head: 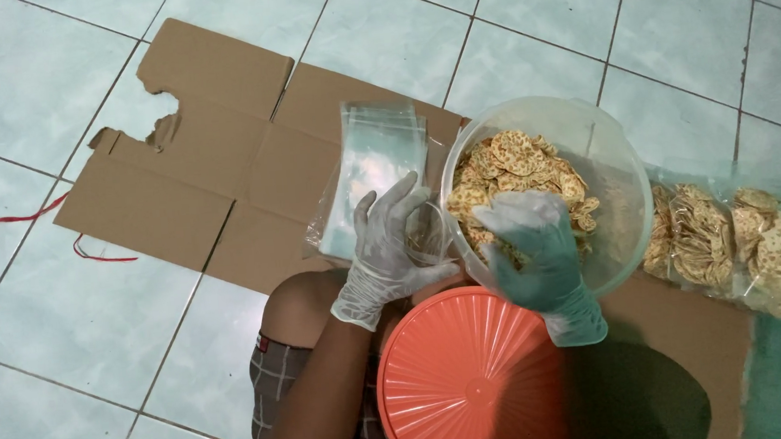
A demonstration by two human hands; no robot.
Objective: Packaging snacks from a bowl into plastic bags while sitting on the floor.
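Head view: gloved left hand (391, 252) grips the mouth of a small clear bag (429, 233), fingers closed around it, just beside the rim of the clear plastic bowl (611, 167). Gloved right hand (535, 250) reaches into the bowl, fingers curled over the round crackers (516, 158); grasp unclear. Orange lid (464, 386) lies below, empty bags (376, 156) on flattened cardboard (174, 185), filled packs (736, 239) at right.

Far left, the flattened cardboard (182, 171) lies open, giving free passage across it. In the middle, the stack of clear bags (376, 156) and the clear bowl (610, 174) of crackers crowd together. The orange lid (459, 381) blocks the near side, and filled cracker packs (736, 239) close off the right.
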